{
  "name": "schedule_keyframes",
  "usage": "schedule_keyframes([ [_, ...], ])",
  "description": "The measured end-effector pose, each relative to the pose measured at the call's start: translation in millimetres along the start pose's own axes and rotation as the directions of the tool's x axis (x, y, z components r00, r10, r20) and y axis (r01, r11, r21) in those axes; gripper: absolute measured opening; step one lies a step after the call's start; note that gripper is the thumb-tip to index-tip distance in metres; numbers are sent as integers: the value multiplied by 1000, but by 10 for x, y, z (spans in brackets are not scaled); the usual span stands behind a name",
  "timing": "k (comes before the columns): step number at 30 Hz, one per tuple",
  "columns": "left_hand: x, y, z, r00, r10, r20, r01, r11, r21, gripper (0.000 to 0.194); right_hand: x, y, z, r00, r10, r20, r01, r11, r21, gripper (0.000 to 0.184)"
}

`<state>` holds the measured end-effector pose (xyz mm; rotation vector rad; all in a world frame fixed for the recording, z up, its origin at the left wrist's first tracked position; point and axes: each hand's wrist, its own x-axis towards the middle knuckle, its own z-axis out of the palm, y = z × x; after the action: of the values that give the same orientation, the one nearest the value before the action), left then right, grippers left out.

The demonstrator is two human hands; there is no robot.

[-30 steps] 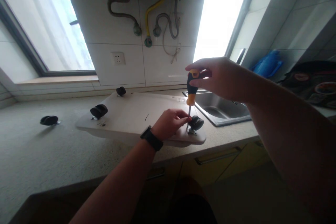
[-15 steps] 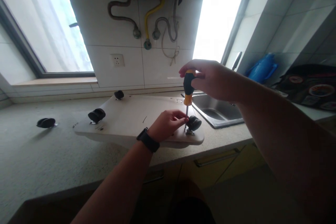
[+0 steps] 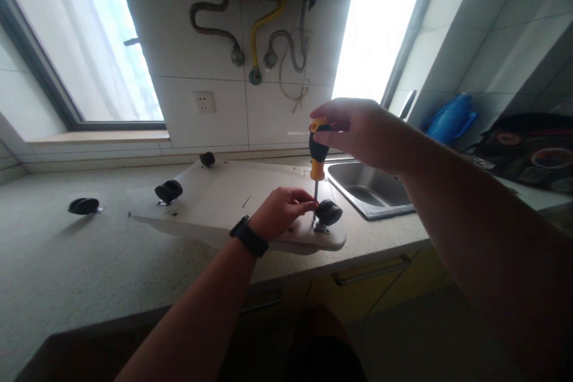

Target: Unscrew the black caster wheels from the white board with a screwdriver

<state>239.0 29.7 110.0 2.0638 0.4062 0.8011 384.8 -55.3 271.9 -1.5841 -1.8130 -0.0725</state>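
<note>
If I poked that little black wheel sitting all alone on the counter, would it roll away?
Probably only a bit. The loose wheel seems to lie on its side on the counter, so it would likely slide or wobble. It looks small and hard, probably light. A metal plate seems fixed to it, which would likely stop rolling.

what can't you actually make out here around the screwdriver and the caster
- Head view: the screwdriver tip and any screw are too small and partly hidden by the left hand fingers.
- The caster mounting plate is dark, so its holes cannot be read.
- The right hand covers the handle top.
- The board underside is hidden.
</note>
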Motion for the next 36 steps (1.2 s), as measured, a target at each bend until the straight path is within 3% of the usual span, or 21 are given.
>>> schedule_keyframes([
  [7, 4, -35, 32, 998, -55, -23, 56, 998, 9, 27, 29, -40, 68, 997, -16, 69, 15, 1000, 22, 37],
  [10, 4, -28, 39, 999, -48, -26, 49, 999, 17, 25, 32, -38, 82, 997, -40, 59, 42, 998, -40, 40],
  [15, -11, 12, 35, 1000, -5, 21, 5, 1000, 10, 27, 20, -14, 60, 999, 21, 25, -20, 999, -45, 49],
  [20, -29, 37, 42, 999, -35, 39, 34, 999, 27, 32, 6, -3, 62, 999, 22, 36, -22, 1000, 0, 54],
  [27, -18, 36, 52, 999, -20, 39, 18, 999, 45, 29, 6, -15, 101, 997, 46, 60, -48, 999, 22, 38],
  [31, -30, 20, 31, 998, -49, 48, 48, 999, 19, 34, 21, 29, 112, 998, -49, 47, 52, 996, -68, 42],
  [36, -34, 40, -7, 999, -46, 15, 45, 998, 38, 33, 37, 28, 96, 999, -20, 36, 19, 1000, 13, 52],
])
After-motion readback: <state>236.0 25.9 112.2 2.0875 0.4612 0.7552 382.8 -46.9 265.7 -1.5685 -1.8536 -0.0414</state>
